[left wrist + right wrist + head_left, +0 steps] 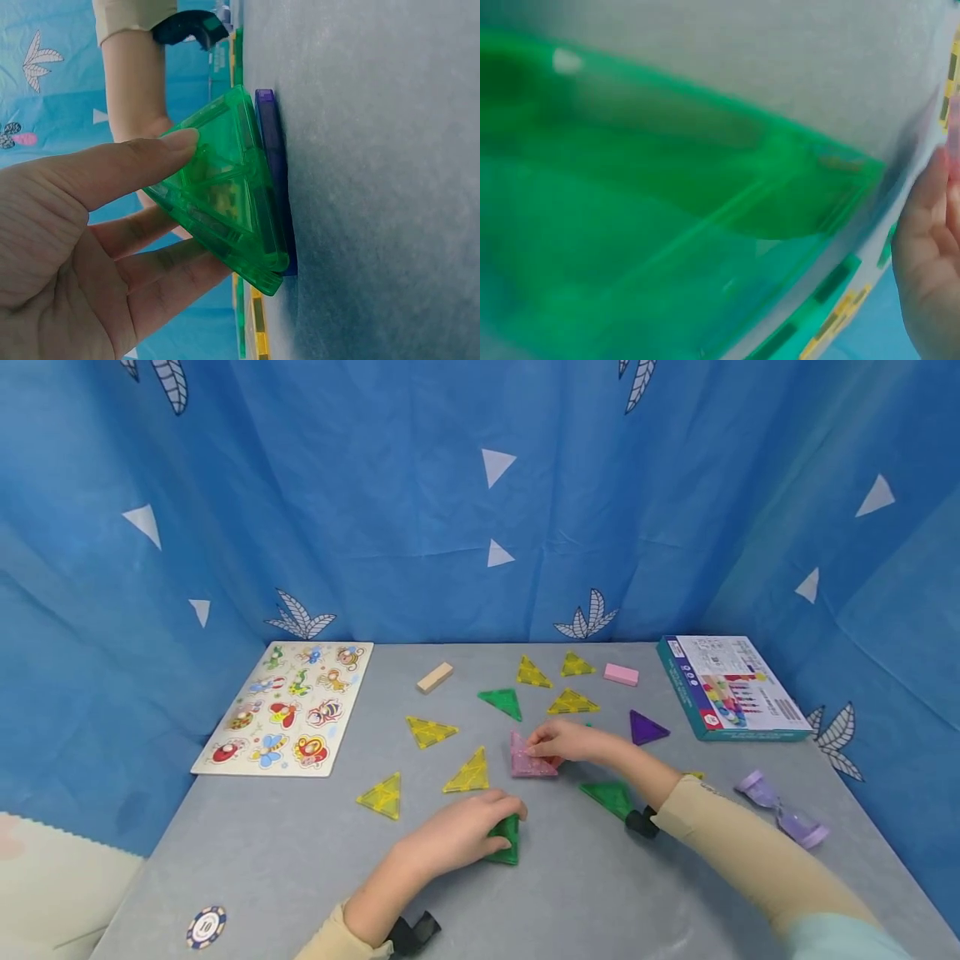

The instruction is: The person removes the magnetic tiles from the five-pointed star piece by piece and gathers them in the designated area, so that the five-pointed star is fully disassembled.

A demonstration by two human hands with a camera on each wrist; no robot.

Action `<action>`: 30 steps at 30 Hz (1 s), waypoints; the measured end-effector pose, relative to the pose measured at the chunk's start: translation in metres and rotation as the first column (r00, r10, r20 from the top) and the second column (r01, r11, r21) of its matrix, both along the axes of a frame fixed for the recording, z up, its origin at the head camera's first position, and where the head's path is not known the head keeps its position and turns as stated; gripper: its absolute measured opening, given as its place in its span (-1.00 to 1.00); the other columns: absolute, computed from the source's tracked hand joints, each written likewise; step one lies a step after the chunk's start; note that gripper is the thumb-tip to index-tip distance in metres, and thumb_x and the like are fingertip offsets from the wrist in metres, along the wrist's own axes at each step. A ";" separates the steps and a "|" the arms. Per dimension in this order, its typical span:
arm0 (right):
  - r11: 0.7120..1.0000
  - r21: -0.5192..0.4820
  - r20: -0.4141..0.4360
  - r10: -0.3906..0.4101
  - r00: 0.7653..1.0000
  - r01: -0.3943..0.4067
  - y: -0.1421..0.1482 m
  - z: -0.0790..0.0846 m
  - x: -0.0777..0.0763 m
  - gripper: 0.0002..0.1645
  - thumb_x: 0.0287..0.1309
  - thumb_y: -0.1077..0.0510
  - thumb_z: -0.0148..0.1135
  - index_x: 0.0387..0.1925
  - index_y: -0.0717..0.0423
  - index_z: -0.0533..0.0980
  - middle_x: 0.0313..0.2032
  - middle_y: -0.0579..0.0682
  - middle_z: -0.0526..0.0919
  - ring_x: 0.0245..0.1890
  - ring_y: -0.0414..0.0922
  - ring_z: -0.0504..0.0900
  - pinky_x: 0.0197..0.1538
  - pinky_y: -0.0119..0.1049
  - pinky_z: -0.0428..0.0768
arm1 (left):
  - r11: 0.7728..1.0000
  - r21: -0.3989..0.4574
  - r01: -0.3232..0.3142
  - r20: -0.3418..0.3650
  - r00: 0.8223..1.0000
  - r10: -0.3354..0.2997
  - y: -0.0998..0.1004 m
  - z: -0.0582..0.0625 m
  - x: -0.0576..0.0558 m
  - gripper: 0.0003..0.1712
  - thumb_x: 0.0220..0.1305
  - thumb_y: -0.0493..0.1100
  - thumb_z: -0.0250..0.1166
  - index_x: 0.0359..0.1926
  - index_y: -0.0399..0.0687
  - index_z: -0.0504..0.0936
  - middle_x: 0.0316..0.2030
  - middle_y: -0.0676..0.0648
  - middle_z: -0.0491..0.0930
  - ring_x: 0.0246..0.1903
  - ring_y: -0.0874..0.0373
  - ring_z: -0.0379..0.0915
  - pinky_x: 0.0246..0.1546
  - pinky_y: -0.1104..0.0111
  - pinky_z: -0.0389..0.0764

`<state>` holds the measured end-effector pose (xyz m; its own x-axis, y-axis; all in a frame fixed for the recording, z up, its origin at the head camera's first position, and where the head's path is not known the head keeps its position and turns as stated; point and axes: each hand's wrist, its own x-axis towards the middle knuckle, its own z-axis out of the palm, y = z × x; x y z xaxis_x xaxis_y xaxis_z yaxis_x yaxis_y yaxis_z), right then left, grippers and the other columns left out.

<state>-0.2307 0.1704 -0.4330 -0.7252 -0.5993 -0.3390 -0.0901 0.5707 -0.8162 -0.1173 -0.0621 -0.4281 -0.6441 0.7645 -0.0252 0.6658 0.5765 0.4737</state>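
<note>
My left hand (463, 828) grips green triangular magnetic tiles (225, 176) between thumb and fingers. In the left wrist view, a purple tile (274, 180) lies flat against the table beside them. Farther forward, my right hand (567, 742) pinches a pink translucent triangular tile (527, 762), mostly visible in the head view and only at the edge of the right wrist view. Another green triangular tile (609, 796) is under the right wrist and looms large and blurred in the right wrist view. Yellow triangular tiles (470, 772) lie left of the pink one.
An insect picture board (351, 710) lies at the left, with a poker chip (206, 927) nearer. Farther back are a wooden block (435, 677), a pink block (621, 674) and more tiles (573, 702). A purple tile (647, 727), a box (738, 685) and an hourglass (782, 810) occupy the right.
</note>
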 end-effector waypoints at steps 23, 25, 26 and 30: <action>0.984 -0.107 0.014 0.144 0.990 -0.141 -0.010 -0.003 0.083 -0.83 0.15 0.21 0.21 -0.23 0.21 0.58 -0.37 0.00 0.65 -0.42 -0.20 0.57 -0.37 -0.34 0.56 | 0.995 0.045 -0.083 0.022 0.996 0.082 0.000 -0.004 0.000 -0.58 0.14 -0.08 0.36 0.02 0.17 0.46 -0.20 0.13 0.46 -0.34 0.32 0.40 -0.38 0.48 0.48; 0.982 -0.129 0.036 0.140 0.989 -0.135 -0.016 -0.008 0.091 -0.84 0.12 0.18 0.26 -0.27 0.18 0.58 -0.42 -0.04 0.65 -0.46 -0.21 0.56 -0.40 -0.36 0.54 | 0.994 0.053 -0.092 0.019 0.996 0.091 0.000 -0.004 0.000 -0.58 0.14 -0.08 0.36 0.01 0.19 0.45 -0.21 0.12 0.45 -0.35 0.32 0.39 -0.39 0.48 0.48; 0.982 -0.138 0.034 0.133 0.991 -0.127 -0.019 -0.010 0.094 -0.85 0.11 0.17 0.28 -0.29 0.17 0.59 -0.45 -0.04 0.64 -0.49 -0.21 0.55 -0.42 -0.37 0.53 | 0.994 0.056 -0.095 0.021 0.995 0.094 0.000 -0.004 0.000 -0.57 0.14 -0.08 0.36 0.02 0.20 0.45 -0.20 0.12 0.45 -0.35 0.32 0.40 -0.38 0.48 0.48; 0.983 -0.155 0.002 0.102 0.995 -0.100 -0.022 -0.017 0.098 -0.89 0.10 0.16 0.31 -0.39 0.14 0.60 -0.53 0.03 0.63 -0.58 -0.21 0.48 -0.51 -0.41 0.45 | 0.994 0.063 -0.089 0.041 0.995 0.086 0.000 -0.004 0.000 -0.56 0.15 -0.06 0.35 0.05 0.23 0.43 -0.16 0.12 0.47 -0.32 0.33 0.42 -0.35 0.48 0.50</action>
